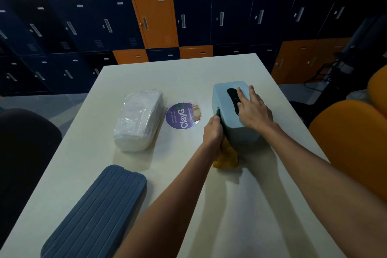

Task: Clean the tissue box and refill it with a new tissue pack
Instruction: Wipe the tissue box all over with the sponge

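A pale blue tissue box (226, 109) stands on the white table (188, 73), its dark slot facing up. My right hand (251, 109) lies flat on the box top, fingers spread over the slot. My left hand (212, 132) is closed on a yellow cloth (226, 157) with a dark green part, pressed against the box's left side. A new tissue pack (138, 119) in clear plastic lies to the left. The box's dark blue ribbed base panel (94, 213) lies near the front left edge.
A round purple sticker (183, 115) is on the table between the pack and the box. Orange chairs (351, 132) stand at the right, a dark chair (25, 142) at the left. Blue and orange lockers (155, 19) line the wall behind.
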### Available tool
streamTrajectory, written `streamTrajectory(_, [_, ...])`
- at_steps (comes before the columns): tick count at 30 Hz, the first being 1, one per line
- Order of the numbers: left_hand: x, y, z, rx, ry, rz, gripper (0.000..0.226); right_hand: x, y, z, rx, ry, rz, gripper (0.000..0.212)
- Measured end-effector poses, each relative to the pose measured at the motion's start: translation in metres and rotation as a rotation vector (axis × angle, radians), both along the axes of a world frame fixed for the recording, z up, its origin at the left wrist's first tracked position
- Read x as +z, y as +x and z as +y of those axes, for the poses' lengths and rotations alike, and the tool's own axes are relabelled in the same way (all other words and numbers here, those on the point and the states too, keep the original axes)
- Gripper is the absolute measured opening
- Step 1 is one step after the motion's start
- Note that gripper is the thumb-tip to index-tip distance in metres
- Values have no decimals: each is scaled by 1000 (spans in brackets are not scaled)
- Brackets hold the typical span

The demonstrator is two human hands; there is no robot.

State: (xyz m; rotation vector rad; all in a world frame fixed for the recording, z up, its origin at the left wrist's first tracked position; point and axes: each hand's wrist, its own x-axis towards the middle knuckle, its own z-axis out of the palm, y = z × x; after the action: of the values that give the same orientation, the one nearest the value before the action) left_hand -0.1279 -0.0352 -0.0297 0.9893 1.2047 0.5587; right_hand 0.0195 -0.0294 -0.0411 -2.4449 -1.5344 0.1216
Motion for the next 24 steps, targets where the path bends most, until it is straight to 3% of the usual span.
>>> streamTrajectory(3, [-3,0,-11,-54,16,-28,43,0,-1,0,-11,7,-1,54])
streamTrajectory(7, [-5,5,-38,25,47,-5,47,-1,-1,0,-4,12,-12,54])
streamTrajectory(14, [15,11,-24,120,339,37,47,1,-4,2,-66,12,19,56])
streamTrajectory(20, [-7,4,-48,108,183,74,49,2,-6,1,-73,17,27,55])
streamTrajectory(24, [4,11,-64,150,223,18,51,3,-7,1,-73,13,25,56])
